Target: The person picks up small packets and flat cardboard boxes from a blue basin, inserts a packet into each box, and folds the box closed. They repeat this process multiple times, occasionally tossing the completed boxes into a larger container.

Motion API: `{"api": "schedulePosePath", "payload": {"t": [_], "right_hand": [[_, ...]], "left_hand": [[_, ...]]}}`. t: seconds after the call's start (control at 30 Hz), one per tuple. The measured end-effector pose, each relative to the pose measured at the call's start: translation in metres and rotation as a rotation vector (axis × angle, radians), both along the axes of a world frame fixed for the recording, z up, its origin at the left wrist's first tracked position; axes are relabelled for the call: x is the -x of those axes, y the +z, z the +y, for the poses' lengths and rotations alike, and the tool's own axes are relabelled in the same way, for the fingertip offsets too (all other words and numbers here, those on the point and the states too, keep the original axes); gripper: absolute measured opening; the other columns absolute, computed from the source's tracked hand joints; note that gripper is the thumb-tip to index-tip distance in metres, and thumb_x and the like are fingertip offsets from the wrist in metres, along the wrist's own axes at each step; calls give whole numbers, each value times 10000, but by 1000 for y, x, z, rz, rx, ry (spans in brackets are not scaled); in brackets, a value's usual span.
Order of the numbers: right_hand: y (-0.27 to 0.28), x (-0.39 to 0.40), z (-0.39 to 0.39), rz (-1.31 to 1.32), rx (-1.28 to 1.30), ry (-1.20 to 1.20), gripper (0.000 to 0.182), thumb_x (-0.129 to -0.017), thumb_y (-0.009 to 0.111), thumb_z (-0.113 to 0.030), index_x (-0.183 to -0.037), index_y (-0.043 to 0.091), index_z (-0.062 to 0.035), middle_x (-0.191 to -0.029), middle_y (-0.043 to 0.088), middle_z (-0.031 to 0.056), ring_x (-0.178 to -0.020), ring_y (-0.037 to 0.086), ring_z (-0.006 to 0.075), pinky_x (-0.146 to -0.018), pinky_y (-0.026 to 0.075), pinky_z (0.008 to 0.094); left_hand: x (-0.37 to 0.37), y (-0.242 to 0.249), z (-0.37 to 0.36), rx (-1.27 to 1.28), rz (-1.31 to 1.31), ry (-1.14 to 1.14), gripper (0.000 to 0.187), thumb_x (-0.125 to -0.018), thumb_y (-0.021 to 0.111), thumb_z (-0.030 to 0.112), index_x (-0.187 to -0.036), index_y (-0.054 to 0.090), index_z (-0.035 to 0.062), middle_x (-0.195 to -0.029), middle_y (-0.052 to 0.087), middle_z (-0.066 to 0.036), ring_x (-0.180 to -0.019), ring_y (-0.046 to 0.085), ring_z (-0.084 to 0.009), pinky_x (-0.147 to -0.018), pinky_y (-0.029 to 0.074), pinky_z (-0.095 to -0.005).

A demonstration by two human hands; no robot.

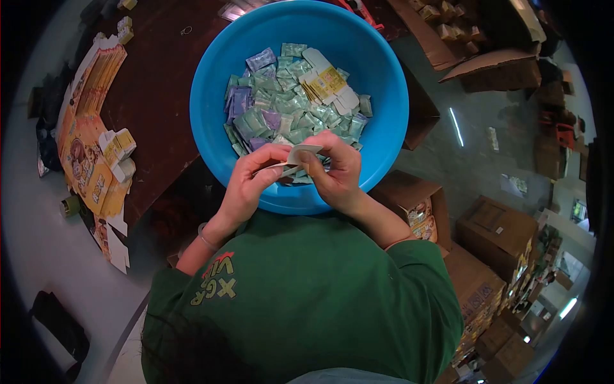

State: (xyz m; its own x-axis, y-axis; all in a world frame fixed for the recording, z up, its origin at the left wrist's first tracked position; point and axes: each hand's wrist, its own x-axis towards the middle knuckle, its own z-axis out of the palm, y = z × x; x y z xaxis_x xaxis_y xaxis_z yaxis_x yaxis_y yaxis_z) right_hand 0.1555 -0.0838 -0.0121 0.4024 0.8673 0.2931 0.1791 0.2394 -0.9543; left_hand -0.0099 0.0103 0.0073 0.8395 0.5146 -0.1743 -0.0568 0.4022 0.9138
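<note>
Both of my hands work close together over the near rim of a blue tub (pixel 203 96). Between them is a small cardboard carton (pixel 303 151) with its pale inner flap facing up. My left hand (pixel 251 178) pinches one side of it, and the fingers of my right hand (pixel 336 168) close on the other side. Most of the carton is hidden by the fingers. Below lie many small green sachets (pixel 281 96) and a few purple sachets (pixel 240 102). A stack of flattened yellow-and-white cartons (pixel 329 82) rests on top of the sachets.
At left, a dark red table (pixel 153 83) carries a row of printed yellow cartons (pixel 89 153) and some small folded boxes (pixel 119 148). An open cardboard box (pixel 499 64) stands at the upper right. More brown boxes (pixel 495 224) stand on the floor at right.
</note>
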Motion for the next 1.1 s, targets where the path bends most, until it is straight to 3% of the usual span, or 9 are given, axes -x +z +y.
{"api": "schedulePosePath", "payload": {"t": [0.2,0.37,0.47,0.57,0.7,0.9,1.0,1.1], "right_hand": [[7,9,6,232,140,-53,145,-942,627,-51,-1057,555,1,-901,727,119,-825,692,122,-714,532,273],[4,6,7,388,191,-9,171,-940,622,-46,-1081,539,8,-929,733,124,-851,680,111,-734,526,272],[7,-5,10,351,226,80,220,-913,664,-63,-1097,566,7,-924,729,96,-855,673,116,-734,527,282],[21,-23,11,102,289,254,281,-871,721,-65,-1116,593,-18,-974,691,50,-860,640,89,-728,514,247],[34,-32,12,55,448,315,282,-826,762,-72,-1072,634,-21,-896,697,46,-804,645,93,-726,516,254],[21,-19,16,-18,315,106,280,-837,754,-74,-1081,629,-21,-880,701,48,-802,655,105,-721,518,258],[22,-20,17,74,326,111,300,-870,730,-87,-1138,613,-21,-913,702,54,-838,658,114,-753,521,266],[23,-25,16,183,319,167,320,-907,706,-119,-1193,602,-20,-963,705,76,-876,667,133,-787,526,282]], "left_hand": [[-3,-9,-8,-329,85,176,187,-908,524,26,-1040,642,-36,-1117,620,-90,-972,583,-135,-853,460,-261],[-4,-9,-8,-362,102,204,167,-904,544,26,-1024,641,-38,-1061,627,-100,-942,594,-156,-821,479,-276],[-4,-8,-6,-362,130,223,149,-899,551,20,-1001,645,-35,-1035,634,-106,-920,609,-175,-799,490,-290],[-2,-10,-2,-440,155,191,157,-914,534,34,-994,643,-45,-1064,626,-99,-954,591,-158,-840,471,-284],[-3,-12,-2,-549,185,155,150,-894,532,15,-987,631,-49,-1036,618,-96,-947,579,-137,-845,462,-270],[-6,-12,-3,-590,171,184,224,-899,536,19,-1108,601,-27,-1018,626,-73,-927,581,-120,-825,456,-241],[-11,-9,-9,-405,189,199,254,-908,585,73,-1148,587,-8,-1024,615,-94,-920,609,-173,-806,492,-294],[-4,-21,-6,-312,212,103,290,-1009,507,159,-1252,574,14,-1109,632,-39,-971,582,-106,-834,481,-261]]}}
